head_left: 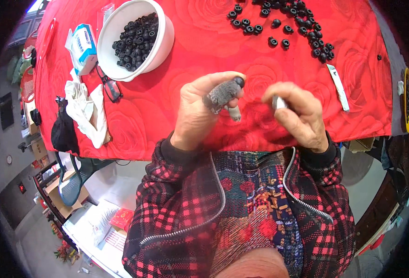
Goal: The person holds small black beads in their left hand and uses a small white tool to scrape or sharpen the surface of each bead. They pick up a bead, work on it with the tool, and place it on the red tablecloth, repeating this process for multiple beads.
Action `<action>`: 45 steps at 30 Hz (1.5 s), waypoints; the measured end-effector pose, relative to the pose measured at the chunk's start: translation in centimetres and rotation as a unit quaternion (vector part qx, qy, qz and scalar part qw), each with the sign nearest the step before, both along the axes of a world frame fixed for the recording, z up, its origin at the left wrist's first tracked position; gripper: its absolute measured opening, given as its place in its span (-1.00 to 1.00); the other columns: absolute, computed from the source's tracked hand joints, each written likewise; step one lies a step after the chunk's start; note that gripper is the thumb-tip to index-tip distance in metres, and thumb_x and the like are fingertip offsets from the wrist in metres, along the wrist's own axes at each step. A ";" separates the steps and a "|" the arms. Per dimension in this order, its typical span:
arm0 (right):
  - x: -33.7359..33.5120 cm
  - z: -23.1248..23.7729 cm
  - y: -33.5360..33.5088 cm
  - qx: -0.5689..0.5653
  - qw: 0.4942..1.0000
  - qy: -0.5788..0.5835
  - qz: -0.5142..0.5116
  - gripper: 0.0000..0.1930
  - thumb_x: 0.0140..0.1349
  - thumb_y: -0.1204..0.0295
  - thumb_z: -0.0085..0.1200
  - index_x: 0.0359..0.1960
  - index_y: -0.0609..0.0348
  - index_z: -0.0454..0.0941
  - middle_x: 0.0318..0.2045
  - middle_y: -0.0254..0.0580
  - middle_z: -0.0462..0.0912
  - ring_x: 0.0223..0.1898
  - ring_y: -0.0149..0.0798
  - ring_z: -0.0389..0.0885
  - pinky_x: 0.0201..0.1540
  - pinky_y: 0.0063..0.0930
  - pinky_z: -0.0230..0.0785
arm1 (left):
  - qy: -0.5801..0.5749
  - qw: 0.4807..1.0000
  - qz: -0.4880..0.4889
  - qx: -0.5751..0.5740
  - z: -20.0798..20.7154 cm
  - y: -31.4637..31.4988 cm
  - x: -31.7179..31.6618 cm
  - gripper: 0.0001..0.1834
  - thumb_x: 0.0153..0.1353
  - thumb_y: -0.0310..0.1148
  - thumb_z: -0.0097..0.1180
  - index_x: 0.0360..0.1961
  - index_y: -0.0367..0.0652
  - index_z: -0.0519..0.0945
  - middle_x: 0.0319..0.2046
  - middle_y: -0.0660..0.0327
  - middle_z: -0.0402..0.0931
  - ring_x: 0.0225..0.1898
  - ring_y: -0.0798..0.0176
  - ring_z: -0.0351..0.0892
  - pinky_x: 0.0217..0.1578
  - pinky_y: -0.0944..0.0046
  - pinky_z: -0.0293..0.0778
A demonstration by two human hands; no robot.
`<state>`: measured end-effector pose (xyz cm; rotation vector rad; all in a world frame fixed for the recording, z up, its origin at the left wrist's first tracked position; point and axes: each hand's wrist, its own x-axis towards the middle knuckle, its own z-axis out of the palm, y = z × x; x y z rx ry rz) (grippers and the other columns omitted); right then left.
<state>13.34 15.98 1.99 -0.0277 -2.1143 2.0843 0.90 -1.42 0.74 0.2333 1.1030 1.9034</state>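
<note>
My left hand [190,109] is closed, pinching a small round black part [239,82] between thumb and fingers above the table. A worn grey cloth cover [223,94] wraps one of its fingers, and a paler cover [234,113] shows on another fingertip below. To the right and apart from it, my right hand [304,113] is curled, slightly blurred, with a small whitish piece [279,102] between thumb and fingers; its kind is unclear. Many similar black parts [273,41] lie loose at the far right of the table.
A white bowl [165,39] holding black parts stands at the far left on the red rose-patterned tablecloth [204,51]. Near it are a blue-and-white box [84,46], glasses [112,90], white cloth [91,111] and black cloth [63,127]. A slim white packet [338,88] lies right.
</note>
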 end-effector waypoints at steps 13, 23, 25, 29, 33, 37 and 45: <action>-1.9 1.2 -3.4 0.037 0.993 -0.019 -0.115 -0.79 0.08 0.52 0.18 -0.26 0.30 0.49 -0.46 -0.28 0.58 -0.39 -0.53 0.55 -0.42 -0.63 0.35 | 0.283 0.956 0.056 -0.046 1.0 -0.4 2.2 -0.71 0.07 -0.67 0.13 -0.13 -0.38 0.55 -0.24 0.14 0.55 -0.27 0.34 0.55 -0.25 0.39 0.50; -1.7 1.1 -1.5 0.224 0.960 0.163 0.050 -0.66 -0.21 0.56 0.19 -0.29 0.23 0.49 -0.48 -0.15 0.54 -0.47 -0.10 0.57 -0.48 -0.37 0.38 | -0.065 0.960 -0.271 0.017 0.0 -2.4 -0.2 -0.51 0.00 -0.18 0.31 -0.17 -0.33 0.50 -0.42 0.19 0.54 -0.56 0.36 0.53 -0.67 0.40 0.42; -1.9 1.2 -1.2 0.212 0.963 0.154 0.057 -0.65 -0.21 0.57 0.18 -0.27 0.23 0.49 -0.50 -0.15 0.52 -0.48 -0.11 0.55 -0.49 -0.36 0.37 | -0.093 0.963 -0.251 0.020 0.2 -2.0 0.1 -0.57 0.03 -0.24 0.29 -0.17 -0.33 0.50 -0.41 0.18 0.54 -0.60 0.36 0.52 -0.68 0.39 0.43; -2.1 0.6 -1.4 0.226 0.960 0.166 -0.003 -0.62 -0.22 0.62 0.14 -0.23 0.23 0.48 -0.52 -0.15 0.50 -0.52 -0.10 0.52 -0.49 -0.37 0.36 | -0.124 0.976 -0.174 0.032 1.1 -1.3 0.6 -0.76 0.09 -0.58 0.09 -0.17 -0.38 0.50 -0.34 0.15 0.56 -0.52 0.40 0.52 -0.51 0.45 0.48; -1.5 -0.3 -2.4 0.360 0.894 0.235 -0.129 -0.53 -0.31 0.60 0.16 -0.19 0.28 0.50 -0.58 -0.19 0.43 -0.61 -0.19 0.43 -0.58 -0.39 0.26 | -0.033 0.995 -0.084 0.051 1.1 -0.4 1.7 -0.73 0.14 -0.65 -0.06 -0.10 -0.39 0.48 -0.33 0.13 0.56 -0.50 0.39 0.51 -0.49 0.44 0.50; -0.9 0.0 -2.1 0.376 0.892 0.232 -0.098 -0.48 -0.31 0.59 0.17 -0.14 0.30 0.47 -0.56 -0.23 0.46 -0.62 -0.25 0.43 -0.59 -0.43 0.25 | -0.058 0.995 -0.071 0.042 0.8 -0.8 2.0 -0.72 0.20 -0.56 -0.01 -0.04 -0.38 0.47 -0.32 0.13 0.56 -0.47 0.38 0.52 -0.47 0.40 0.53; -0.6 2.2 -0.8 0.193 0.979 0.041 -0.049 -0.77 0.16 0.55 -0.04 -0.14 0.37 0.41 -0.32 0.06 0.52 -0.30 -0.01 0.57 -0.28 -0.33 0.40 | -0.034 0.996 -0.079 0.036 0.7 -0.8 1.3 -0.64 0.17 -0.43 0.10 -0.02 -0.39 0.46 -0.26 0.08 0.56 -0.44 0.36 0.52 -0.54 0.32 0.54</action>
